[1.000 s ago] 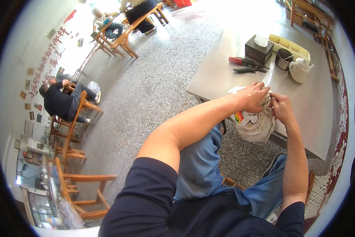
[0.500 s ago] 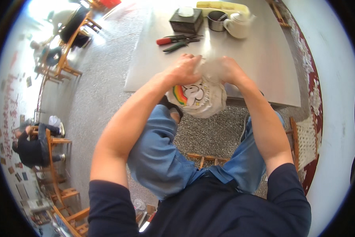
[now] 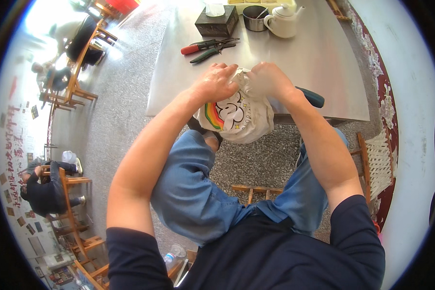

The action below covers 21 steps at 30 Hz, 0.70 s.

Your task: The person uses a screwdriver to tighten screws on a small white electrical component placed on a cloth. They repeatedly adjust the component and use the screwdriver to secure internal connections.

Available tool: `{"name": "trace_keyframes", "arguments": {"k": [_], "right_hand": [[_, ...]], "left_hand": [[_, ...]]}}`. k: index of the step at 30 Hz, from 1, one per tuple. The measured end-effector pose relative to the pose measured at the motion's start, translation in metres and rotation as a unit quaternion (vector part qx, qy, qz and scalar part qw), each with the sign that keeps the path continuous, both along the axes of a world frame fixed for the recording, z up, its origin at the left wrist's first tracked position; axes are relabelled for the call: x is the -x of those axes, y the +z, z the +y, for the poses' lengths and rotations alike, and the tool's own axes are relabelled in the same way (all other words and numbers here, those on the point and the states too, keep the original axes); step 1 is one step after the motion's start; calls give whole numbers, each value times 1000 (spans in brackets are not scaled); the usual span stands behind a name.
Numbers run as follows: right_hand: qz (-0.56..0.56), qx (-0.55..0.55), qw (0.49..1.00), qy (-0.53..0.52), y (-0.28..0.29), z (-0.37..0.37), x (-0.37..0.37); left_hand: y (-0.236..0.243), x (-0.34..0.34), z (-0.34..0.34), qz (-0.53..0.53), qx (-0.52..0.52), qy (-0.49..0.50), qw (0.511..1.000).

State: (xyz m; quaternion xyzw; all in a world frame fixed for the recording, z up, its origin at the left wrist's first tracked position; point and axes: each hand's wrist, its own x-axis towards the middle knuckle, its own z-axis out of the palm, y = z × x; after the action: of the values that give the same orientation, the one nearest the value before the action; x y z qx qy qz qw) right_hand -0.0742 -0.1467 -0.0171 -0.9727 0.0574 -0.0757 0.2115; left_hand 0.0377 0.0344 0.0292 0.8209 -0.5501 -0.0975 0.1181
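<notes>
A white cloth bag [image 3: 234,116] with a rainbow and a cartoon print hangs at the near edge of the table, its lower part over the floor. My left hand [image 3: 216,82] has its fingers closed round the left side of the bag's gathered top. On the other side of that top, my right hand [image 3: 271,79] grips the cloth with curled fingers. The bag's contents are hidden. Beside my right wrist a dark green tool handle [image 3: 311,97] sticks out; the rest of the tool is covered by my arm. Red-handled pliers [image 3: 203,46] and a dark green hand tool [image 3: 212,53] lie beyond my left hand.
On the metal-topped table [image 3: 324,63] stand a tissue box [image 3: 216,24], a metal cup [image 3: 255,19] and a white teapot [image 3: 282,23]. A woven-seat chair [image 3: 379,159] is at the right. A seated person [image 3: 43,191] and wooden chairs [image 3: 74,212] are at the left.
Both hands still hold the bag's top; the bag has shifted slightly left. The green tool handle beside my right wrist has come into sight. The table things sit higher in view.
</notes>
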Motion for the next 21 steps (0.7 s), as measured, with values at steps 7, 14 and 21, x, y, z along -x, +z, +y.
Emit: {"name": "trace_keyframes", "arguments": {"k": [7, 14, 21], "right_hand": [[28, 32, 999, -32, 3, 10, 4], [11, 53, 997, -62, 7, 15, 6], [0, 55, 996, -67, 7, 16, 7]], "left_hand": [[-3, 4, 3, -13, 10, -22, 1000], [1, 8, 3, -6, 5, -23, 1000], [4, 9, 2, 0, -9, -25, 1000]]}}
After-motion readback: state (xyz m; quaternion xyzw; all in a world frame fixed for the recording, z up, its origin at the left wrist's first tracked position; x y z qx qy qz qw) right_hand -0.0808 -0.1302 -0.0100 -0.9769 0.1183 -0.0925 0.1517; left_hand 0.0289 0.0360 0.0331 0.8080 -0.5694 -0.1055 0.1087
